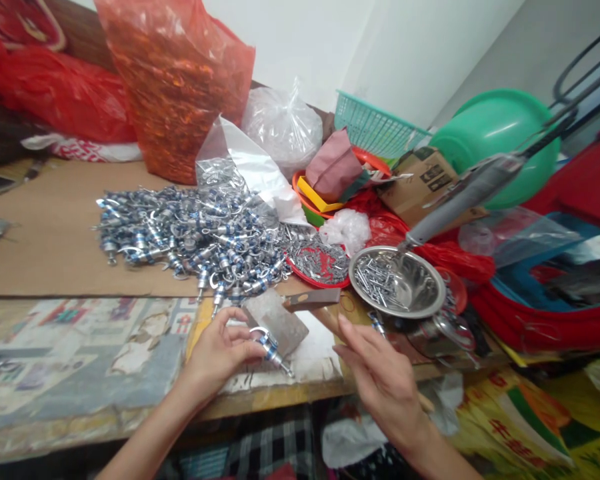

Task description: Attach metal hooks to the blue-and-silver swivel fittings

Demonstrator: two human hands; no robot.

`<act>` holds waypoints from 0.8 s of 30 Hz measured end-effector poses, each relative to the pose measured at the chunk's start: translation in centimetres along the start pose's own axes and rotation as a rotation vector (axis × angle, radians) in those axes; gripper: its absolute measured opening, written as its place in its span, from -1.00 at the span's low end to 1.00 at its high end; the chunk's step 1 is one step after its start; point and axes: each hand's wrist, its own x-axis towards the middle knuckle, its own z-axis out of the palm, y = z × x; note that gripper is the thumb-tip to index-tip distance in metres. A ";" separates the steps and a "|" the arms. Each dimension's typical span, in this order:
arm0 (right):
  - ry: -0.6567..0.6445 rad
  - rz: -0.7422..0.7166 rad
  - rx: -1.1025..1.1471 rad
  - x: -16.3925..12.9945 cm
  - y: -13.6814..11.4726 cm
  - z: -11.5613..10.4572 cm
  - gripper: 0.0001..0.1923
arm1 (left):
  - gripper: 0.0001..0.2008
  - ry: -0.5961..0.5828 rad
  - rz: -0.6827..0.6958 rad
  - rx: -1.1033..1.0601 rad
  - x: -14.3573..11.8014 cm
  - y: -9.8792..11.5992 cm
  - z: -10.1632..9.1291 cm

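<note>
My left hand (225, 350) pinches a small blue-and-silver metal fitting (269, 345) with a hook-like curved end and a thin pin at its tip. It is held at the near side of a grey metal block (287, 330) on the bench. A hammer (316, 300) is in my right hand (377, 377), its fingers around the wooden handle. The hammer's dark head hovers over or beside the block's far right corner; I cannot tell whether they touch. Beyond the block lies a large heap of similar fittings (190, 233).
Right of the heap are a red dish of small metal parts (323, 263) and a steel bowl (437, 297) holding pins. A grey-handled tool (465, 190) juts over the bowl. Behind stand an orange bag (175, 93), a green basin (500, 140) and a teal basket (375, 117).
</note>
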 end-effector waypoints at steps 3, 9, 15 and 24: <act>-0.132 -0.019 -0.131 -0.9 -0.3 0.6 -0.48 | -0.49 0.021 -0.002 0.014 -0.2 0.1 0.1; -0.086 0.035 -0.127 -2.6 -0.3 1.4 -0.46 | -0.51 0.022 -0.005 0.016 -0.3 0.1 0.2; -0.042 0.370 0.108 -2.2 3.3 2.8 -0.59 | -0.60 0.046 0.061 0.172 -0.6 0.5 0.2; -0.171 0.348 -0.187 5.8 9.3 4.7 -0.69 | -0.98 0.100 0.410 0.511 -0.4 0.5 -0.4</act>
